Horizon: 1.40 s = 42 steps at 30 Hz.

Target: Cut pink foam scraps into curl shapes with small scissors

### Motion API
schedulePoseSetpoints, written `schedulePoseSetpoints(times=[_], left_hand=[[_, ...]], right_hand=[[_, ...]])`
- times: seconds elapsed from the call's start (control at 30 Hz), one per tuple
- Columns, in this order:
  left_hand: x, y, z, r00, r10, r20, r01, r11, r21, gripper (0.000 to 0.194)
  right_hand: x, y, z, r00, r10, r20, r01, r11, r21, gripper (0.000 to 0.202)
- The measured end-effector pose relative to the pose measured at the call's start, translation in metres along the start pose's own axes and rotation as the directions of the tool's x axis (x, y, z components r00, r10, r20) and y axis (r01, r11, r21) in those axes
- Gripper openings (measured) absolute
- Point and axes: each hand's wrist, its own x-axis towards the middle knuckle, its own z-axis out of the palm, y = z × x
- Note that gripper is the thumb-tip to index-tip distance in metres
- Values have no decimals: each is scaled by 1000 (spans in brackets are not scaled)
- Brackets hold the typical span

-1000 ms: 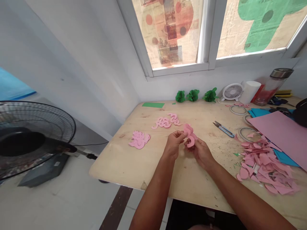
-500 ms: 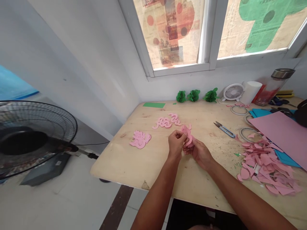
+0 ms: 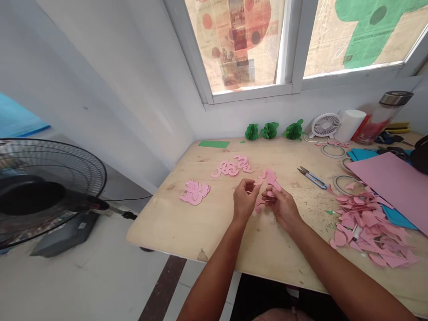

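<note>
Above the wooden tabletop, my right hand [image 3: 282,205] is closed on a pink paper cutout [image 3: 271,176], pinched between thumb and fingers. My left hand [image 3: 245,198] is close beside it, its thumb and forefinger pinching the curled edge of pink paper. Whether that edge belongs to the same piece I cannot tell. Another curved pink strip [image 3: 260,205] shows below, between the two hands. Beyond my left hand lies a cluster of curled pink paper cutouts [image 3: 229,168]. Farther left rests a stack of scalloped pink cutouts [image 3: 195,192].
Thread snips [image 3: 312,177] lie right of my hands, near a heap of pink paper scraps [image 3: 374,232], tape rolls [image 3: 349,185] and pink sheet [image 3: 394,187]. Green paper ornaments [image 3: 270,130], a small white fan [image 3: 325,125] and a bottle [image 3: 384,118] line the wall. A floor fan [image 3: 50,191] stands left.
My hands have drawn slightly apart. The pink paper between them has shifted, and a curved strip now shows beneath. The pieces on the table stay where they were.
</note>
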Motion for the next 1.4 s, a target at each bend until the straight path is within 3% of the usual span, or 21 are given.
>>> schedulePoseSetpoints(times=[0.1,0.2,0.3,0.43,0.6,0.73,0.8,0.87,1.0,1.1,1.17,1.3,1.4], left_hand=[[-6,-7,-4,982,-3,189,-71,919,388,14],[-13,-13,-2,970,15,243,-173,744,646,15],[-17,-14,1,966,16,257,-203,659,724,14],[-15,-10,0,968,-14,252,-176,679,712,6],[-12,-13,-10,976,-105,190,-8,857,515,8],[-9,-20,-20,975,-172,141,159,982,97,16],[-9,-20,-23,977,-180,117,188,980,-64,19],[-10,-16,-24,986,-156,57,162,980,-115,21],[-19,-2,-14,998,-23,-62,23,1000,-5,17],[-24,9,-3,995,54,-88,-47,996,76,13],[-23,13,2,997,40,-73,-39,999,15,14],[-17,18,-4,996,-93,1,89,948,-304,20],[-12,21,-16,974,-163,159,221,842,-491,23]], right_hand=[[3,-2,-2,996,-41,-84,43,999,27,23],[3,-3,-3,994,-47,-96,52,998,45,20],[2,-4,-3,993,-44,-106,49,998,45,19],[2,-4,-1,993,-37,-108,43,998,51,19],[1,-5,0,994,-43,-99,48,997,55,19],[0,-5,0,993,-50,-108,54,998,31,21],[0,-4,0,992,-42,-115,44,999,20,22],[0,-2,0,993,-31,-114,33,999,12,23],[-1,1,0,992,-38,-123,34,999,-33,22],[0,4,0,991,-59,-123,50,996,-76,24],[0,4,0,991,-64,-115,54,995,-88,25],[2,4,1,987,-74,-139,60,993,-101,26],[2,5,1,989,-57,-139,45,995,-89,26]])
